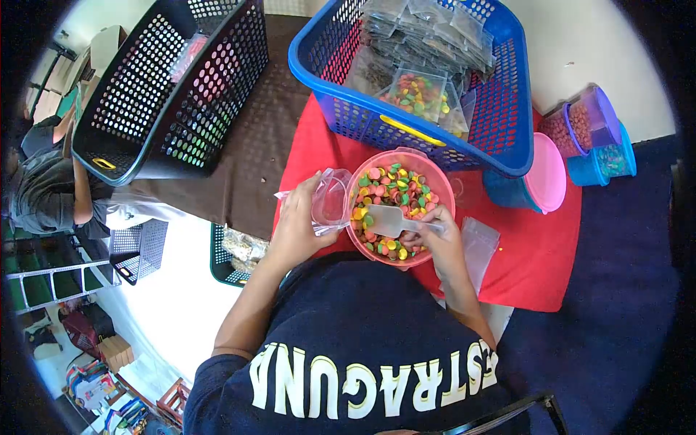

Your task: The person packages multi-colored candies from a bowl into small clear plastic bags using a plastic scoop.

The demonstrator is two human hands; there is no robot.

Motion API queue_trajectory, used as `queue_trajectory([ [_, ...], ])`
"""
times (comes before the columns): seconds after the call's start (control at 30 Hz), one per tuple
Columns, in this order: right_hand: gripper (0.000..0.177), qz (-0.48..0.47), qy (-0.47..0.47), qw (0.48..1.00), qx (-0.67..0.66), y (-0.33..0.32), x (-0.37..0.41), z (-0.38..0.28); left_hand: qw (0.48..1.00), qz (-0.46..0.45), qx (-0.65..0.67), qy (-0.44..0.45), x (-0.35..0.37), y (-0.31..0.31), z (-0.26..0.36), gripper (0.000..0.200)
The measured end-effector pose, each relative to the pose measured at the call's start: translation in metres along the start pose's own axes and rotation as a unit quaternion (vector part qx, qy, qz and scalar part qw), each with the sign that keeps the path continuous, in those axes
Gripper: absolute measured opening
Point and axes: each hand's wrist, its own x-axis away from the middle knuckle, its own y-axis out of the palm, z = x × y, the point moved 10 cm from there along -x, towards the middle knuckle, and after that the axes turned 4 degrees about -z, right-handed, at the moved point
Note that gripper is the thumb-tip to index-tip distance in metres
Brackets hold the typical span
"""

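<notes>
A round pink tub point(451, 190) full of red, yellow, green and brown candies point(391, 181) stands in front of my body on a red cloth. In my right hand point(444, 235) is a clear plastic scoop point(385, 220), its blade lying over the candies inside the tub. My left hand point(296, 223) grips a clear plastic bag point(331, 197), its mouth spread, at the tub's left rim. Beside my right wrist lies a stack of flat clear bags point(477, 250) on the cloth.
Behind the tub, a blue basket point(348, 109) holds many bags, some with candies showing. A black basket point(145, 170) stands at left. A pink-lidded tub point(545, 174) and stacked containers point(598, 141) are at right. Another person point(51, 192) is at far left.
</notes>
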Motion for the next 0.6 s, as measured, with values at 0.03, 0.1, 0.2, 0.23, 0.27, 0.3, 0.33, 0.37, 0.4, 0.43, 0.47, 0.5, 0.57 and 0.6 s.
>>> queue_trajectory([
  [0.03,0.013,0.004,0.0,1.0,-0.025,-0.002,-0.001,-0.002,1.0,0.0,0.0,-0.001,0.0,0.0,0.0,0.1],
  [0.1,0.014,0.008,-0.001,0.999,-0.05,-0.007,-0.001,-0.003,1.0,0.002,0.0,0.003,0.001,-0.001,0.0,0.1],
  [0.2,0.015,0.011,0.0,0.997,-0.075,-0.015,0.001,-0.002,1.0,-0.001,0.001,0.003,0.002,0.0,0.0,0.099],
  [0.23,0.015,-0.002,-0.004,0.997,-0.08,-0.014,0.001,-0.003,1.0,-0.005,0.005,-0.001,0.002,0.0,0.0,0.099],
  [0.27,0.015,-0.014,-0.007,0.996,-0.085,-0.013,0.002,-0.003,1.0,-0.005,0.004,-0.001,0.002,0.001,0.001,0.099],
  [0.3,0.015,-0.014,-0.008,0.996,-0.085,-0.013,0.003,-0.005,1.0,-0.004,0.002,0.001,0.002,0.001,0.002,0.099],
  [0.33,0.015,-0.014,-0.007,0.995,-0.095,-0.013,0.004,-0.008,1.0,-0.003,0.0,0.003,0.001,0.001,0.003,0.099],
  [0.37,0.015,-0.016,-0.006,0.994,-0.106,-0.012,0.005,-0.013,1.0,-0.002,0.0,0.004,0.0,0.0,0.004,0.099],
  [0.4,0.015,-0.016,-0.007,0.994,-0.106,-0.011,0.006,-0.018,1.0,0.004,0.006,0.012,0.0,-0.001,0.008,0.097],
  [0.43,0.015,-0.007,-0.019,0.993,-0.112,-0.011,0.009,-0.026,1.0,0.009,0.012,0.02,0.0,-0.003,0.01,0.096],
  [0.47,0.015,0.002,-0.03,0.992,-0.119,-0.012,0.011,-0.034,1.0,0.009,0.012,0.021,0.0,-0.003,0.012,0.096],
  [0.5,0.015,0.002,-0.031,0.992,-0.119,-0.011,0.013,-0.04,1.0,0.006,0.012,0.017,0.0,-0.002,0.012,0.096],
  [0.57,0.015,0.005,-0.05,0.992,-0.117,-0.006,0.015,-0.052,1.0,0.004,0.011,0.015,-0.001,0.0,0.012,0.096],
  [0.6,0.015,0.004,-0.051,0.992,-0.117,-0.003,0.015,-0.054,1.0,0.006,0.002,0.025,-0.001,0.002,0.012,0.096],
])
